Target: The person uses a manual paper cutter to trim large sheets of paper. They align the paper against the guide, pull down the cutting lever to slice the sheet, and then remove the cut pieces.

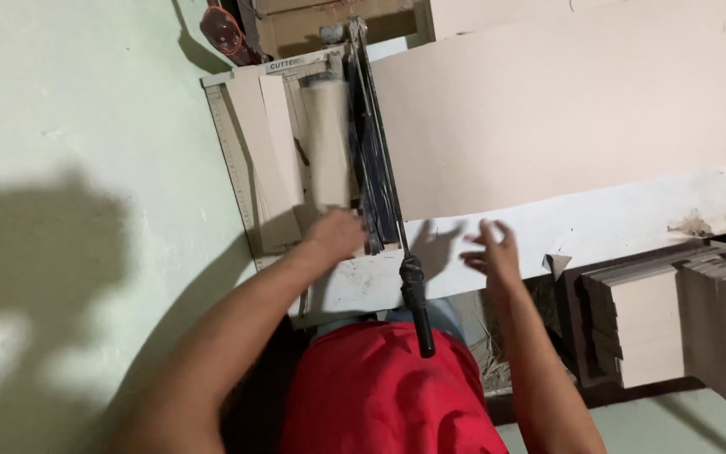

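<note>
A lever paper cutter (pixel 249 181) lies on a pale table, its dark blade arm (pixel 376 151) down and its black handle (pixel 416 303) pointing toward me. My left hand (pixel 335 234) presses on a beige card strip (pixel 328 139) lying on the cutter bed beside the blade. My right hand (pixel 491 250) hovers with fingers spread, holding nothing, just right of the handle and near the lower edge of a large beige card sheet (pixel 548 109). The sheet extends from the blade to the right.
Stacks of cut beige card pieces (pixel 682 324) stand at the lower right. A cardboard box (pixel 321 21) and a red object (pixel 224 32) sit behind the cutter. The table edge (pixel 632 223) is white and worn. My red shirt (pixel 380 395) fills the bottom.
</note>
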